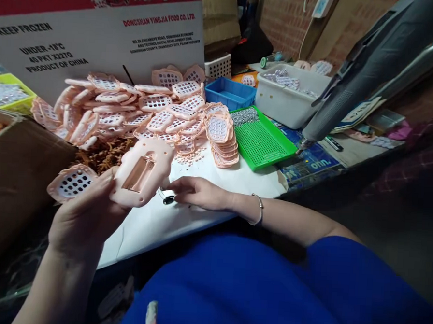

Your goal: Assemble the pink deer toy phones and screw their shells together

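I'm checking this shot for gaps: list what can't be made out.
- Head view: far face of the pale pink plastic shell, turned away from the camera.
- Head view: whether the right hand grips the small black oval thing, too small and dim.
- Head view: upper end of the long grey power tool, cut off by the top edge.
- Head view: single silvery metal pieces, too small.
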Demonstrator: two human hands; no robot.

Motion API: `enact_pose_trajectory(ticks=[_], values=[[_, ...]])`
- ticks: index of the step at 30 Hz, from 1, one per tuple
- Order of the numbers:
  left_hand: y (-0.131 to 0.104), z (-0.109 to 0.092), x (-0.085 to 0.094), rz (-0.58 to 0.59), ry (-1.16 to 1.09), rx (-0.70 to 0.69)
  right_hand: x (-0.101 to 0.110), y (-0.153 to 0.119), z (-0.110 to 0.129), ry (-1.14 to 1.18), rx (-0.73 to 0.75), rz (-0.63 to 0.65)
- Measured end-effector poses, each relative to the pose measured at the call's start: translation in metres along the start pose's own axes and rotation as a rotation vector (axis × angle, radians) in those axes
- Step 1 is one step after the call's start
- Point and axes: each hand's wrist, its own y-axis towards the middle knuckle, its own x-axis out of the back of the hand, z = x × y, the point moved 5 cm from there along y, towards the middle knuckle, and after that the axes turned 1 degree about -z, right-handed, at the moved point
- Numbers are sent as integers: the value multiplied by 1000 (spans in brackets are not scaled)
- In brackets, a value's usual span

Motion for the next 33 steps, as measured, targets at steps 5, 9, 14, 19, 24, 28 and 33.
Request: enact_pose_trajectory(ticks=[5, 9, 14, 19, 24, 28, 33], values=[[-5, -12, -9, -133, 129, -170, -22, 8, -8, -132, 29, 87], [-9, -12, -15, -125, 165, -208, -32, 18, -8, -143, -2, 29], [-17, -11, -12, -246, 142, -173, -42, 20, -9, 173, -150, 15], [-23, -14, -14, -204, 166, -191, -43, 17, -9, 664, -182, -117], [-26, -11, -7, -211, 183, -184, -41, 18, -5, 774, -77, -21], [-27, -7, 3, -233, 207, -206, -39, 15, -6, 725, -121, 89], [-31, 0, 7, -204, 136, -195, -9, 12, 0, 462, -60, -103]])
